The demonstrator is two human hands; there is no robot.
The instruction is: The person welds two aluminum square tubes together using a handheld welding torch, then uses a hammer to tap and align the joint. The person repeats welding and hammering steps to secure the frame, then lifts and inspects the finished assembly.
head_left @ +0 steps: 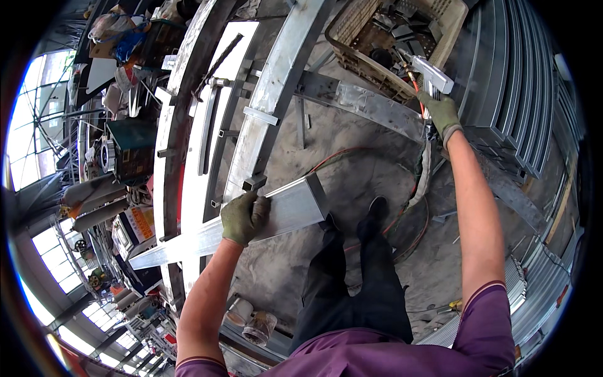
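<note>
Silver beam (292,210) clamped in left grip (245,218), pale tool (433,74) in right grip (442,115).

Toward the far left of your view, you have a white box (127,232) bearing a slanting row of bold orange characters (144,221) along its side. From where you look, they are too small and skewed for you to make out reliably.

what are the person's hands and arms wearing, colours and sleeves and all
The left hand and right hand wear matching dull olive-green gloves that end around the wrist. Both forearms are bare, below short, thinly trimmed purple sleeves.
</note>
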